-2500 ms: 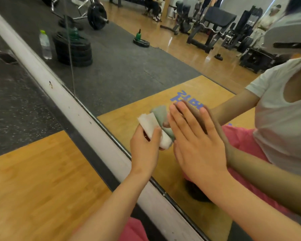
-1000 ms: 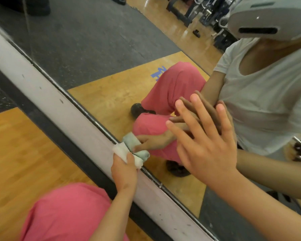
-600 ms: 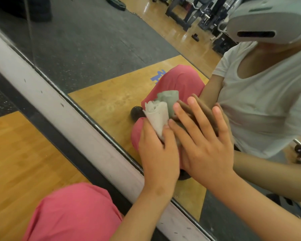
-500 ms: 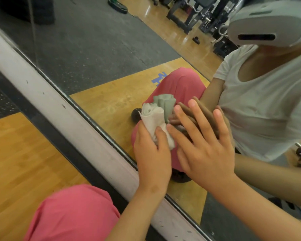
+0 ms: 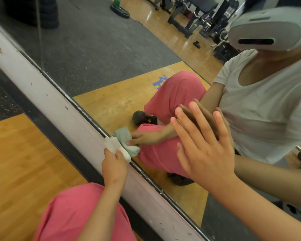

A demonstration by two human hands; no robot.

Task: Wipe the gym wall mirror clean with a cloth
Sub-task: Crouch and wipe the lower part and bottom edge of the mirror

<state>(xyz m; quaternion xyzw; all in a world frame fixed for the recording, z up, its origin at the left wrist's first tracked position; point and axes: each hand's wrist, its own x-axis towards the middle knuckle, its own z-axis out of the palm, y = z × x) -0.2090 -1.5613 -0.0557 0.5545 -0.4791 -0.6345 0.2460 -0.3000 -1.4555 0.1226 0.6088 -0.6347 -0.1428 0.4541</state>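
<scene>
Low in the frame's centre, the left hand [image 5: 114, 166] grips a bunched white cloth [image 5: 116, 148] against the bottom edge of the mirror [image 5: 97, 54], where glass meets the pale frame [image 5: 47, 94]. Right of centre, the right hand [image 5: 204, 145] lies flat on the glass, fingers straight and spread.

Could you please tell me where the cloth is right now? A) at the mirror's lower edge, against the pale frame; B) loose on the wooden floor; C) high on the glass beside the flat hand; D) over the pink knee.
A: the left hand holds the cloth where the mirror meets the frame.
</scene>
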